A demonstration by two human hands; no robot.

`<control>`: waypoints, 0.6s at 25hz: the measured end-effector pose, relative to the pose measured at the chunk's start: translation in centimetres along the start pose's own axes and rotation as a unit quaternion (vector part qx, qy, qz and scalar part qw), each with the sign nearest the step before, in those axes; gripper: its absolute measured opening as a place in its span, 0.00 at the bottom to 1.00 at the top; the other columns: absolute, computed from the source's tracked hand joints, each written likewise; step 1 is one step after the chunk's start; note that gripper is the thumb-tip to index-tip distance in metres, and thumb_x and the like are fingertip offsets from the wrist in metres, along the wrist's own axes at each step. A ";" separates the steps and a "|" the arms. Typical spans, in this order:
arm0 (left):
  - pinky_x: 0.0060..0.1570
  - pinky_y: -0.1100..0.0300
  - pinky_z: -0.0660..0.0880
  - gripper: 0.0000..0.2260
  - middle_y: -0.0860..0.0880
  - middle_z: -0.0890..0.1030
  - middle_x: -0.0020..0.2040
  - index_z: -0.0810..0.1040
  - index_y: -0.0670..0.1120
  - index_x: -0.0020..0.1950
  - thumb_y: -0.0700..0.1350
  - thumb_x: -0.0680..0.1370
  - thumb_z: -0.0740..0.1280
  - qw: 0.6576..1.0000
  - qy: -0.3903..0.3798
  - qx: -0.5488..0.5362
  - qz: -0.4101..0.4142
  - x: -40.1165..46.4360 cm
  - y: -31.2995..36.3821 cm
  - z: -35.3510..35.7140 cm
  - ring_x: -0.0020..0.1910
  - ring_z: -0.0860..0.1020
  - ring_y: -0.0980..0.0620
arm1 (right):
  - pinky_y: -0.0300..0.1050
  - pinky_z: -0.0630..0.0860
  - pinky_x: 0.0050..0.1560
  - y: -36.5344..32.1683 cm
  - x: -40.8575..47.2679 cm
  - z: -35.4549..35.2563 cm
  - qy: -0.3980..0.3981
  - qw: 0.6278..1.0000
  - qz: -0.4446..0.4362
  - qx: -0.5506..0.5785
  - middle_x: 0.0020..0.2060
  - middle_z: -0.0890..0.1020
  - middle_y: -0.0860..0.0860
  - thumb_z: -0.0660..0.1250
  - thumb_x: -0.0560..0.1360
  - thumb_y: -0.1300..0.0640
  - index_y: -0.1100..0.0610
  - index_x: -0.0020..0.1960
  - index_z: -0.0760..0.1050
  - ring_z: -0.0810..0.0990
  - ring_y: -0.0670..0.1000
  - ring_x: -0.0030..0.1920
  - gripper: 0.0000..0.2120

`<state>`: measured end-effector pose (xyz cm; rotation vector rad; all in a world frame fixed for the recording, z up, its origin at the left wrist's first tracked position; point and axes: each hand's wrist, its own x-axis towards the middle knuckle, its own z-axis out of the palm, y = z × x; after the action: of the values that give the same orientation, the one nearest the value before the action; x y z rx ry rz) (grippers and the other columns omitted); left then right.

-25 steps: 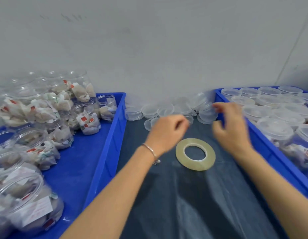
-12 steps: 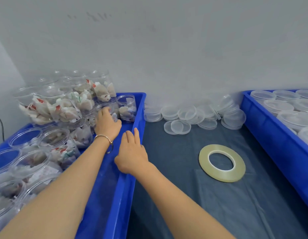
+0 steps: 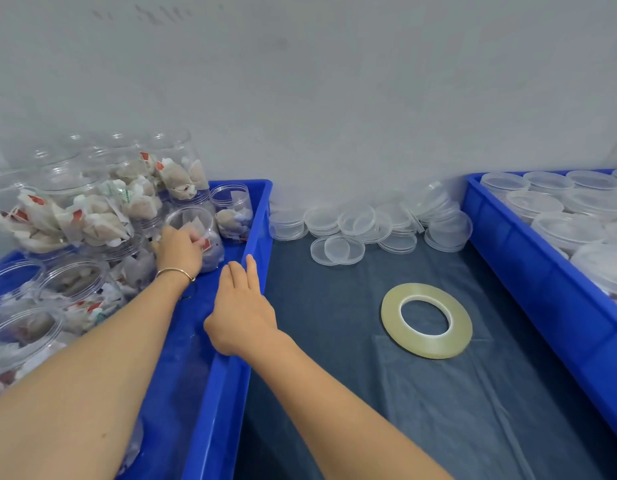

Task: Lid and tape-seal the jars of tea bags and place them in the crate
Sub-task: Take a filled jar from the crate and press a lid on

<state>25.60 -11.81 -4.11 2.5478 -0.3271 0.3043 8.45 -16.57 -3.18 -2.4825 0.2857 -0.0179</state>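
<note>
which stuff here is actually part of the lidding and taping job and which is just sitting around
In the job: open jar gripped by left hand; right hand on left crate; loose lids; tape roll; right crate.

Just there: table cover; wall.

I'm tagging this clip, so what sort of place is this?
Probably a small packing workstation: a blue crate of open jars of tea bags, loose clear lids, and a tape roll.
</note>
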 end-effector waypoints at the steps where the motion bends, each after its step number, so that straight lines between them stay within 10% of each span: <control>1: 0.62 0.49 0.64 0.10 0.33 0.70 0.60 0.80 0.36 0.53 0.40 0.79 0.63 0.999 0.025 -0.043 -0.001 -0.6 0.4 -0.1 0.61 0.69 0.35 | 0.53 0.68 0.65 0.1 0.1 0.1 0.001 1.000 -0.002 -0.001 0.76 0.46 0.49 0.59 0.76 0.63 0.64 0.75 0.48 0.31 0.49 0.75 0.32; 5: 0.59 0.51 0.65 0.07 0.41 0.69 0.48 0.79 0.34 0.48 0.37 0.77 0.65 0.965 0.158 -0.207 0.036 -3.2 5.3 -2.2 0.55 0.72 0.37 | 0.53 0.64 0.69 0.5 0.0 -0.1 0.024 0.997 -0.041 0.055 0.73 0.56 0.52 0.58 0.76 0.64 0.65 0.70 0.57 0.37 0.50 0.76 0.24; 9: 0.58 0.47 0.68 0.06 0.43 0.67 0.45 0.79 0.35 0.40 0.37 0.73 0.66 0.928 0.245 -0.243 0.141 -5.5 10.5 -4.8 0.55 0.71 0.35 | 0.40 0.66 0.61 3.6 -1.7 -0.7 0.158 0.958 -0.079 0.224 0.61 0.69 0.53 0.61 0.77 0.61 0.62 0.61 0.66 0.65 0.51 0.64 0.14; 12: 0.55 0.51 0.67 0.05 0.38 0.74 0.45 0.79 0.37 0.41 0.39 0.74 0.67 0.922 0.206 -0.284 0.161 -9.6 13.3 -4.8 0.52 0.73 0.38 | 0.17 0.53 0.57 7.7 -3.8 -2.2 0.260 0.923 -0.014 0.285 0.68 0.63 0.47 0.69 0.74 0.53 0.57 0.74 0.57 0.59 0.40 0.67 0.34; 15: 0.50 0.58 0.68 0.05 0.39 0.74 0.43 0.78 0.37 0.38 0.37 0.74 0.70 0.915 0.056 -0.333 0.220 -16.4 15.3 -2.1 0.50 0.74 0.42 | 0.30 0.63 0.65 12.0 -6.2 -3.6 0.294 0.910 -0.001 0.292 0.68 0.64 0.46 0.78 0.61 0.46 0.56 0.75 0.53 0.64 0.42 0.69 0.52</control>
<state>5.32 -20.44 0.54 1.7603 -0.8110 0.4171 -0.29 -26.77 -7.13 -1.8224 0.4505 -0.7520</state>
